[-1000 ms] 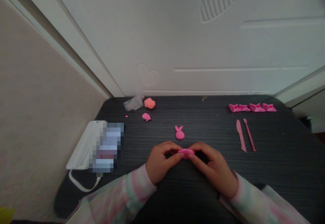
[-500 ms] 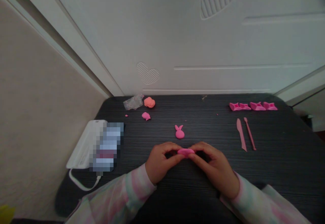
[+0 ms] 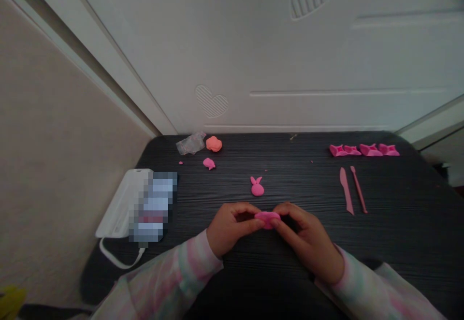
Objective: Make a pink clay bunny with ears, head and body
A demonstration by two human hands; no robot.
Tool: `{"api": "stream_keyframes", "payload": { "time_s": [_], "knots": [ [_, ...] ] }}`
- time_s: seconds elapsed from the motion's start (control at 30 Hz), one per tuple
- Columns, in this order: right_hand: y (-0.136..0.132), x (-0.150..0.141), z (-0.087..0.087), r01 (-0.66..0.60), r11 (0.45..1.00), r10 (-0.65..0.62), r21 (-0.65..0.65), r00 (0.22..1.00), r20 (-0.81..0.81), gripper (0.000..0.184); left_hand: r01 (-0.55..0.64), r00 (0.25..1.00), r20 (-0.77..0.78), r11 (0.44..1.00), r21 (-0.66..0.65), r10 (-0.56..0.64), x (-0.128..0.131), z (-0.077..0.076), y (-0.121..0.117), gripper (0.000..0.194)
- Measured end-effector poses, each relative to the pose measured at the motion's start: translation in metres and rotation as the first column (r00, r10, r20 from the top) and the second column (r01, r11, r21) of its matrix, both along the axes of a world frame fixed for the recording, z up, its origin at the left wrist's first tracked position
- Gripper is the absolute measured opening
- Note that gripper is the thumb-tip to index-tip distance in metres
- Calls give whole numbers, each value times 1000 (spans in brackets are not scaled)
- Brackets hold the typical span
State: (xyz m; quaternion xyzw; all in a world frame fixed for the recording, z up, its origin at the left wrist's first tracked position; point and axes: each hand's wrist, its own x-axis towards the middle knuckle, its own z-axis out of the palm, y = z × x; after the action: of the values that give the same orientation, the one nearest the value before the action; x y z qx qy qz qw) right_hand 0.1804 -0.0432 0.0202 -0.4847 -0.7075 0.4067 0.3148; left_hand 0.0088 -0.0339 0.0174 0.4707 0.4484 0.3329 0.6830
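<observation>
Between my two hands is a flattened piece of pink modelling clay [image 3: 267, 219], held a little above the dark table. My left hand [image 3: 232, 227] pinches its left end between thumb and fingers. The right end is pinched by my right hand [image 3: 311, 239], its thumb pressed on the near side. Just beyond the hands lies a small pink clay rabbit head [image 3: 257, 188] with two upright ears. Farther back on the left rest a pink clay lump [image 3: 209, 163] and an orange clay lump [image 3: 213, 144].
A crumpled clear wrapper [image 3: 191, 143] lies at the back left. A white power bank [image 3: 119, 204] is cabled to a phone [image 3: 154, 209] on the left. To the right are a pink clay knife [image 3: 346, 190], a thin pink stick tool [image 3: 358, 189] and a row of pink moulds [image 3: 370, 150].
The held clay shows a slightly broader, flatter face as the fingers press it. Both hands keep their grip, and the view has shifted slightly.
</observation>
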Motion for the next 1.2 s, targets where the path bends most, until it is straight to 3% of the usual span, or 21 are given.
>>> {"api": "stream_keyframes", "payload": {
  "time_s": [0.17, 0.37, 0.53, 0.77, 1.13, 1.2],
  "knots": [
    [-1, 1, -4, 10, 995, -9, -98, 1000, 14, 17, -74, 997, -30, 994, -79, 72, 1, -2, 0, 13],
    [0, -2, -4, -5, 972, 11, -237, 1000, 26, 21, -124, 990, -77, 992, -24, 121, 1, -4, -2, 13],
    [0, -2, -4, -10, 971, 6, -238, 1000, -17, 21, -130, 992, -3, 991, -25, 129, 3, -6, -4, 21],
    [0, -2, -6, -42, 970, 30, -239, 998, -51, 21, -105, 991, -88, 994, 11, 106, 2, -1, -2, 10],
    [-1, -4, -2, -58, 981, 82, -184, 989, 122, 21, -111, 994, -20, 994, 21, 111, 2, -6, -5, 16],
    [-1, -4, -3, -69, 983, 92, -169, 986, 137, 21, -98, 995, -19, 993, 69, 100, 2, -7, -5, 18]
  ]
}}
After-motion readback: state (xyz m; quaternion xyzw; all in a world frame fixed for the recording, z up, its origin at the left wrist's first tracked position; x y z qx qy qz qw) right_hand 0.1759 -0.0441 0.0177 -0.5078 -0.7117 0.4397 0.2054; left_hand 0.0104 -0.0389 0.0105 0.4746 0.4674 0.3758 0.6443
